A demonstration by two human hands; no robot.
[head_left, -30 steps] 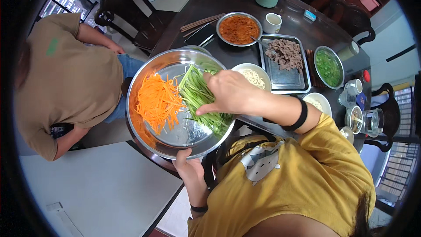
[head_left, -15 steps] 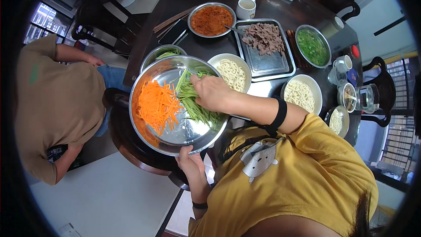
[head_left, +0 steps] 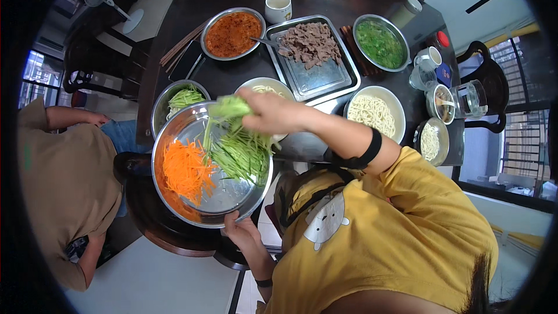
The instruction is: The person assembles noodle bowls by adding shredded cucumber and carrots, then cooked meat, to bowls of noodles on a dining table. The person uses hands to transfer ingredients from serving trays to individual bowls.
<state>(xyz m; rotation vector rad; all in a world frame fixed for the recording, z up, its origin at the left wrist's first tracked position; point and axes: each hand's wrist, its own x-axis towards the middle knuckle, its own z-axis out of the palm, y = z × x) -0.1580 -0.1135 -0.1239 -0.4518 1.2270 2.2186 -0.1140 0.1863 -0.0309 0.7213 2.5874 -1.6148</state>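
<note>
Lifting green shreds out of the tilted steel bowl

My right hand [head_left: 273, 113] is clenched on a bunch of green vegetable strips [head_left: 232, 139], raised over the big steel bowl [head_left: 174, 139] that my left hand [head_left: 241, 234] grips at its near rim; dangling strands could drop onto the counter [head_left: 232, 75]; 0.5 s ago that hand lay low in the pile.

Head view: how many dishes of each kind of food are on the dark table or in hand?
Bowls of pale noodles: 3
Round steel bowls of green vegetables: 2
Round steel bowl of red sauce: 1
Rectangular steel tray of brown meat: 1
Large steel bowl of carrot shreds, left hand gripping its rim, right hand gripping green shreds: 1
Total: 8
</note>
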